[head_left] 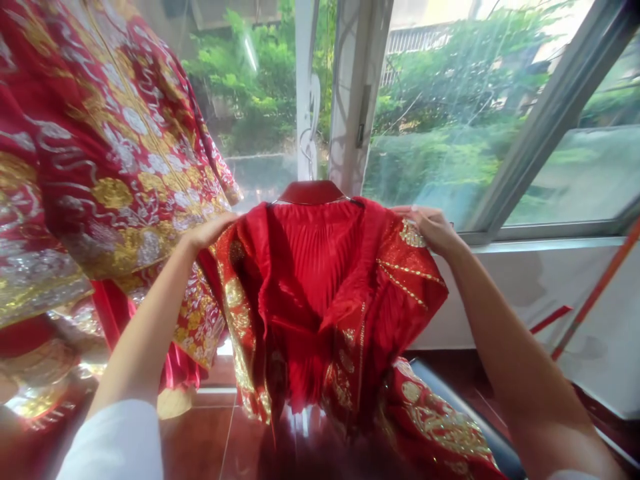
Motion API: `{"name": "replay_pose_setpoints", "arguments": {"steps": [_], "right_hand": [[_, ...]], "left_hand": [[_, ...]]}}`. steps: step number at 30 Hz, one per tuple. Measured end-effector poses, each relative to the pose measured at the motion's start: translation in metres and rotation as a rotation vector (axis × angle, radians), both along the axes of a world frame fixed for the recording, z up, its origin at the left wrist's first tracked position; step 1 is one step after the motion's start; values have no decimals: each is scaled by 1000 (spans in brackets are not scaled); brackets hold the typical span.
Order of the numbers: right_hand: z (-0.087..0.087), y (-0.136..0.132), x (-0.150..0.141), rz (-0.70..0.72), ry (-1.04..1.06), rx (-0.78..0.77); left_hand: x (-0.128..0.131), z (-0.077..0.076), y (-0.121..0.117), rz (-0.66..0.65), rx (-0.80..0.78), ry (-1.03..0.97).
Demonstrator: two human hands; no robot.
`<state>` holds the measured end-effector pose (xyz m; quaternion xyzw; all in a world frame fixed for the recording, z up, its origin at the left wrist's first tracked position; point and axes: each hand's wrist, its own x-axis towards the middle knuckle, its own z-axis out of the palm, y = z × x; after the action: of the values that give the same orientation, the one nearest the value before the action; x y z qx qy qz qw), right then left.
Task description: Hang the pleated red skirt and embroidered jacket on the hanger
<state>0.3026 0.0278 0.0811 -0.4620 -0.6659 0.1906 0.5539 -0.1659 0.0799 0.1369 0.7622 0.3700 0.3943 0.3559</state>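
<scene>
A red jacket (320, 267) with gold sequin embroidery and a pleated red lining hangs open in front of me. It is on a hanger (309, 160) whose thin metal hook rises above the collar, near a white plastic hook (315, 110) at the window frame. My left hand (213, 231) grips the jacket's left shoulder, its fingertips hidden behind the cloth. At the opposite shoulder, my right hand (429, 225) is closed on the fabric, with the thumb side towards the top edge. Both arms reach forward.
On the left hangs a large red garment (115, 153) with silver and gold embroidery, close to my left arm. Red-and-gold cloth (440, 420) lies at lower right beside a dark-edged surface. Windows (440, 120) stand behind, and an orange pole (600, 287) leans at far right.
</scene>
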Motion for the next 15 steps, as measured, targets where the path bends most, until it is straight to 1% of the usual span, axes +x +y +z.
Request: {"name": "replay_pose_setpoints", "arguments": {"steps": [1,3,5,7,9,11,13,15], "right_hand": [[6,-4,-2,43,-23,41],[16,-11,-10,90,-156,115],[23,-15,-21,46,-306,156],[28,-15,-32,-45,-378,204],[32,-10,-41,-117,-370,264],[37,-3,-46,-136,-318,307],[41,5,-49,-106,-267,288],[44,13,-51,-55,-265,225]], "left_hand": [[4,7,-6,-29,71,55],[16,20,-17,-49,203,145],[27,27,-25,-66,257,209],[35,28,-28,-85,274,236],[39,26,-26,-91,298,222],[39,25,-21,-61,343,167],[39,28,-14,-32,347,111],[40,33,-7,5,296,119]]}}
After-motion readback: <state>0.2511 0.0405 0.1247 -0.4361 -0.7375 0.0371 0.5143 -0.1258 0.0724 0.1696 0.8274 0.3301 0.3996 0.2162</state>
